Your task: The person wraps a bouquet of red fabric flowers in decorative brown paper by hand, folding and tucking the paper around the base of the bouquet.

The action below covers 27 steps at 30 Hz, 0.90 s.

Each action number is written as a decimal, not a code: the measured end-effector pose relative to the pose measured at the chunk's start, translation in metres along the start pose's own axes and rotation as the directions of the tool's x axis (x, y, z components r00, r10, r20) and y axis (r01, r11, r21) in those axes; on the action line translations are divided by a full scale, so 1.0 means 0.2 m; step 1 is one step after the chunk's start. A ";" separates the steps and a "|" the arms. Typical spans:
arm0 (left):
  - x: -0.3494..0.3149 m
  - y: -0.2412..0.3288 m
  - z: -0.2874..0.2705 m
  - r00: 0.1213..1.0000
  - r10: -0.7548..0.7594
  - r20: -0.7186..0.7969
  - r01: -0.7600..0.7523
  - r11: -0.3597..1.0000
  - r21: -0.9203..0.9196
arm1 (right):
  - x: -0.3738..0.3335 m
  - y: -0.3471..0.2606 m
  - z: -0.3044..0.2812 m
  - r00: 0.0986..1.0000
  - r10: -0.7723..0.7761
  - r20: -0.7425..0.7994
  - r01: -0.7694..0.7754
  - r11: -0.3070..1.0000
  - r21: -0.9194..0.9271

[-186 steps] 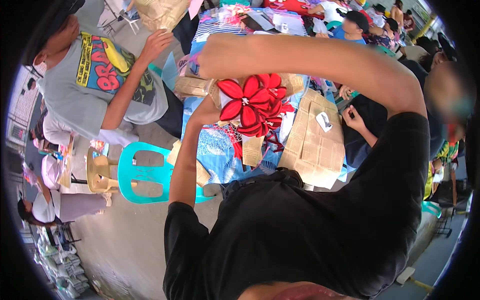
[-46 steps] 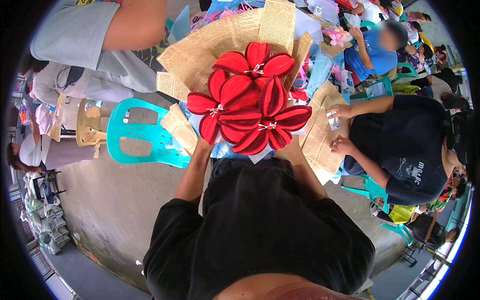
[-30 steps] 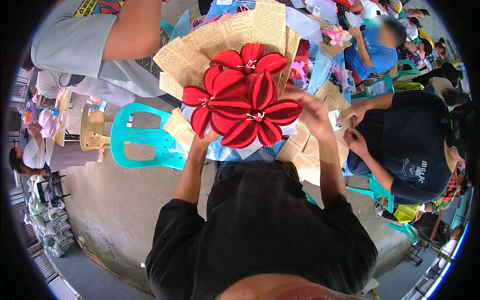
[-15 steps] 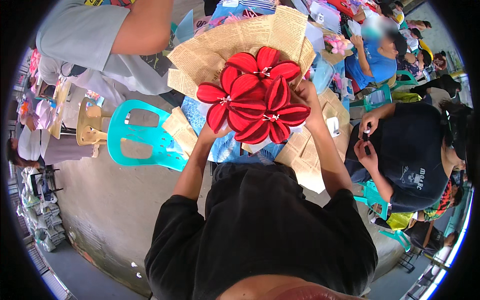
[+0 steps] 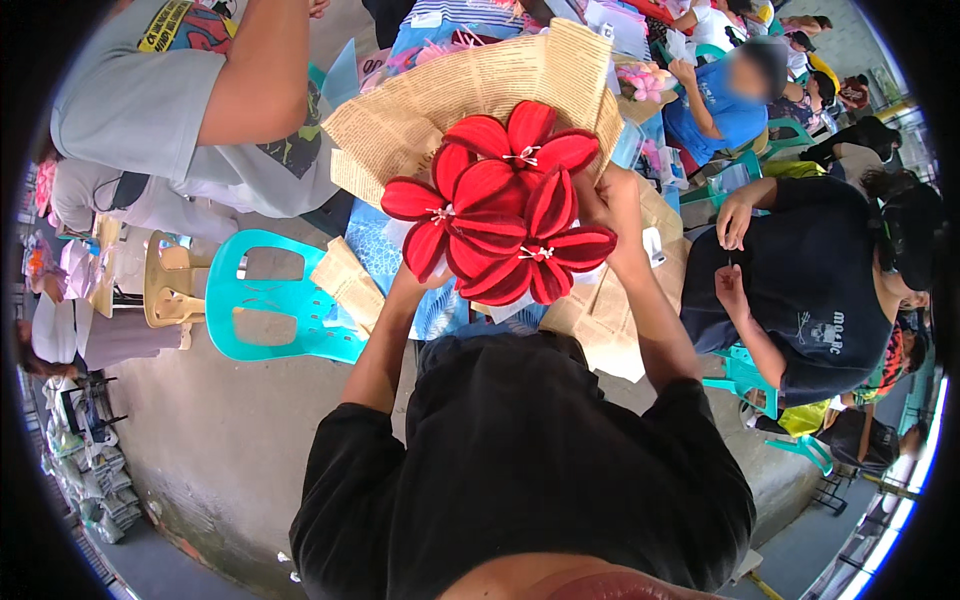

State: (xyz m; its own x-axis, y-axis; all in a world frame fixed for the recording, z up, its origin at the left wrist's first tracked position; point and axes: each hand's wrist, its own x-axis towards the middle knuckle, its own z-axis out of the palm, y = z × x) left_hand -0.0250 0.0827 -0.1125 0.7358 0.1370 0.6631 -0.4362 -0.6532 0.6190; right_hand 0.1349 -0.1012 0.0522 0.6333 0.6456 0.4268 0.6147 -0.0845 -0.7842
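A bouquet of three large red fuzzy flowers (image 5: 490, 205) with white stamens is held over the table in front of me. Newsprint-patterned brown wrapping paper (image 5: 460, 95) fans up behind the blooms. My left hand (image 5: 424, 277) supports the bouquet at its lower left, its fingers mostly hidden under the petals. On the right side, my right hand (image 5: 612, 205) grips the wrapping paper close to the flowers, fingertips partly covered by petals and paper. The stems are out of sight.
The table has a blue patterned cloth (image 5: 375, 235) and loose newsprint sheets (image 5: 605, 330). A turquoise plastic chair (image 5: 285, 295) stands at my left. A person in a dark shirt (image 5: 820, 270) works close on my right; another in grey (image 5: 140, 110) stands at the far left.
The bouquet and both hands stay nearly in place, the flowers tilting slightly. The surroundings shift a little leftward in view. The person on the right has moved their hands apart.
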 end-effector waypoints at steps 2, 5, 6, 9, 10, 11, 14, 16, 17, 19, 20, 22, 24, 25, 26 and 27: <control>0.04 0.03 0.00 1.000 0.014 -0.025 -0.015 0.999 -0.039 | -0.03 -0.02 0.01 0.996 -0.022 -0.088 0.017 0.999 -0.052; 0.07 0.07 0.01 0.999 0.000 -0.055 -0.006 0.993 -0.120 | -0.04 0.02 0.02 0.992 -0.056 -0.116 0.039 0.989 -0.144; 0.06 0.08 0.02 0.998 -0.056 -0.026 0.051 0.981 -0.185 | -0.03 0.04 0.02 0.993 -0.069 -0.099 0.053 0.986 -0.159; 0.02 0.08 0.00 0.982 -0.168 0.086 0.181 0.967 -0.179 | 0.02 -0.04 -0.11 0.982 0.010 0.188 0.019 0.989 -0.150; 0.07 0.12 -0.02 0.999 -0.002 -0.042 -0.004 0.991 -0.136 | 0.07 -0.07 -0.20 0.936 0.023 0.350 0.029 0.989 -0.144; 0.11 0.17 -0.04 0.997 -0.073 -0.020 0.066 0.970 -0.234 | 0.14 -0.10 -0.33 0.858 0.055 0.512 0.050 0.981 -0.188; 0.31 0.28 -0.05 0.992 -0.093 0.085 0.118 0.926 -0.358 | 0.31 -0.42 -0.58 0.959 -0.207 0.192 0.253 0.931 -0.262; 0.37 0.30 -0.07 0.987 -0.059 0.148 0.102 0.947 -0.304 | 0.40 -0.70 -0.44 0.864 -0.356 0.357 0.470 0.825 -0.313; 0.35 0.31 -0.10 0.986 -0.083 0.146 0.115 0.966 -0.231 | 0.46 -0.70 -0.25 0.718 -0.463 0.520 0.648 0.717 -0.256; 0.38 0.34 -0.08 0.949 -0.256 0.185 0.313 0.846 -0.432 | 0.52 -0.75 0.02 0.428 -0.485 0.763 0.860 0.479 -0.178; 0.39 0.32 -0.06 0.945 -0.248 0.213 0.317 0.853 -0.415 | 0.53 -0.76 0.13 0.297 -0.420 0.858 0.919 0.370 -0.137; 0.43 0.27 -0.04 0.935 -0.213 0.284 0.307 0.886 -0.348 | 0.54 -0.78 0.26 0.224 0.006 0.975 0.933 0.287 -0.216; 0.41 0.25 -0.08 0.915 -0.213 0.342 0.301 0.925 -0.232 | 0.54 -0.80 0.38 0.180 0.359 0.916 0.934 0.230 -0.274; 0.40 0.25 -0.08 0.922 -0.218 0.320 0.308 0.914 -0.265 | 0.54 -0.82 0.42 0.161 0.506 0.848 0.941 0.179 -0.286; 0.39 0.24 -0.09 0.930 -0.223 0.294 0.312 0.901 -0.303 | 0.54 -0.83 0.46 0.144 0.642 0.753 0.950 0.122 -0.287; 0.37 0.24 -0.09 0.936 -0.235 0.260 0.316 0.887 -0.335 | 0.54 -0.77 0.45 0.151 0.293 0.944 0.976 0.110 -0.190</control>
State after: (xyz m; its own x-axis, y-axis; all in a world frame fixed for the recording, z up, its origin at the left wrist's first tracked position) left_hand -0.0010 0.0749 -0.0260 0.9266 0.0881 0.3657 -0.3280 -0.2866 0.9002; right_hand 0.0660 0.0500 0.1778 -0.1680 0.7892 -0.5907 0.7749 0.4761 0.4158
